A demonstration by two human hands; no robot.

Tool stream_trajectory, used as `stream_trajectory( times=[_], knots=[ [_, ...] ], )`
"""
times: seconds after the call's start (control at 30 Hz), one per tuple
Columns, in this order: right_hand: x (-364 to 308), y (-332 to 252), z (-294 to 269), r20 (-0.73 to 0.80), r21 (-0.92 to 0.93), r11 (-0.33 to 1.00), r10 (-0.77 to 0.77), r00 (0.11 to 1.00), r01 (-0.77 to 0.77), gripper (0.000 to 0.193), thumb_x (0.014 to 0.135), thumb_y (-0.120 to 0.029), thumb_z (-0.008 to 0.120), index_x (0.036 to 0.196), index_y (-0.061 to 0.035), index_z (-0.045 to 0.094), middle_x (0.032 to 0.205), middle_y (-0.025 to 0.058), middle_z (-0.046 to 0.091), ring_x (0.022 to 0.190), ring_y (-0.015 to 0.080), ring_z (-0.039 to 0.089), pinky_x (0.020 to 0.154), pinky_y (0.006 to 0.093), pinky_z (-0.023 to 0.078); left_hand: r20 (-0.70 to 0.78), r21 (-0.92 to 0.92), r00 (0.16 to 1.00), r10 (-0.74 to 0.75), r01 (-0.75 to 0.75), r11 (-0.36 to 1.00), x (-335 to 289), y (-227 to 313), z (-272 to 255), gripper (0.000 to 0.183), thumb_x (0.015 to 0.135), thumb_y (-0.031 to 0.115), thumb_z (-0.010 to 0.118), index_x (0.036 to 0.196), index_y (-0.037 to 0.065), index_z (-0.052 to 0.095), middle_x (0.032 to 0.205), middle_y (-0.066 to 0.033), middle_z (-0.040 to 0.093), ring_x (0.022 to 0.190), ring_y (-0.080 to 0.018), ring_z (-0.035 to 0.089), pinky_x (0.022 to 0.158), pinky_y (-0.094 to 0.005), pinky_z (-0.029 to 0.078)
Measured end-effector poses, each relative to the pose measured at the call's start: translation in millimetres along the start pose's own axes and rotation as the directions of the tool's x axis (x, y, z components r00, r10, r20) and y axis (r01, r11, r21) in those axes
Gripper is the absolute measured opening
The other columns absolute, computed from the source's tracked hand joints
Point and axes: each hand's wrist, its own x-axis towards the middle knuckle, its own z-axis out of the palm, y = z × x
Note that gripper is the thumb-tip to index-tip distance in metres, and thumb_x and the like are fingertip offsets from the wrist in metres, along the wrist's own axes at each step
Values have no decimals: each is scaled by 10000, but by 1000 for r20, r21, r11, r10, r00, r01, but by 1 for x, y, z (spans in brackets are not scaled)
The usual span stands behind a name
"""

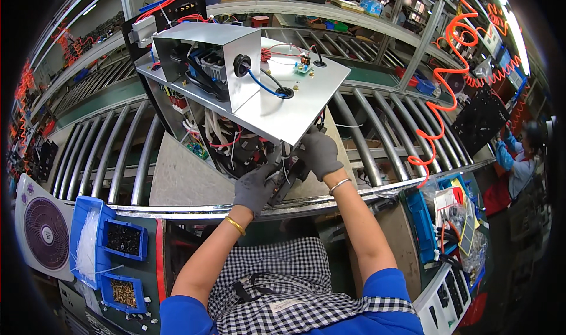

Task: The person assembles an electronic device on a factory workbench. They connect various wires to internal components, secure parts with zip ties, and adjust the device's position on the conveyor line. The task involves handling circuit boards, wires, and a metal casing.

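Note:
A welding-machine-like unit with a bare metal chassis (pixel 277 114) stands before me, its side open on wires and boards. A raised metal box (pixel 242 46) sits on top, with a blue cable (pixel 262 84) running from a black grommet to a hole in the top plate. My left hand (pixel 254 189), in a grey glove, is closed at the lower front, by dark parts and a thin white cable tie. Close beside it, under the plate's near corner, my gloved right hand (pixel 320 153) is closed too. What the fingers of either hand grip is hidden.
The unit rests on a board (pixel 177 179) over a roller conveyor (pixel 365 140). Blue bins (pixel 122 292) of screws, black parts and cable ties stand at left, beside a fan (pixel 44 235). An orange coiled hose (pixel 436 105) hangs at right. A co-worker (pixel 519 164) is far right.

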Motion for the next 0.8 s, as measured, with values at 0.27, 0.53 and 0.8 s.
stream_trajectory(
  times=[0.27, 0.53, 0.8],
  knots=[
    [-2, 1, 3, -25, -7, 1000, -10, 1000, 9, 332, 778, -282, 787, 1095, -206, 728, 985, 71, 676, 860, 301, 688, 707, 422, 547, -20, -3, 999, 27, -27, 1000, -1, -1, -1, 377, 877, 278, 642, 1209, 102, 668, 1086, -171, 713, 1004, -365, 678, 861, -432, 525],
    [-3, -2, 2, -55, -10, 1000, 22, 998, -22, 341, 762, -301, 799, 1079, -199, 727, 970, 65, 684, 844, 299, 692, 690, 426, 541, 3, -19, 1000, 15, -15, 1000, -2, -2, -1, 359, 921, 337, 622, 1204, 121, 668, 1077, -158, 712, 1001, -352, 677, 860, -423, 525],
    [-19, 3, 8, -170, 133, 991, 21, 985, 1, 331, 772, -290, 803, 1080, -194, 727, 984, 61, 688, 836, 271, 696, 690, 387, 549, -18, -41, 999, 42, -42, 998, -1, -4, 0, 333, 928, 301, 623, 1186, 97, 674, 1031, -166, 716, 959, -355, 686, 812, -422, 532]
  ],
)
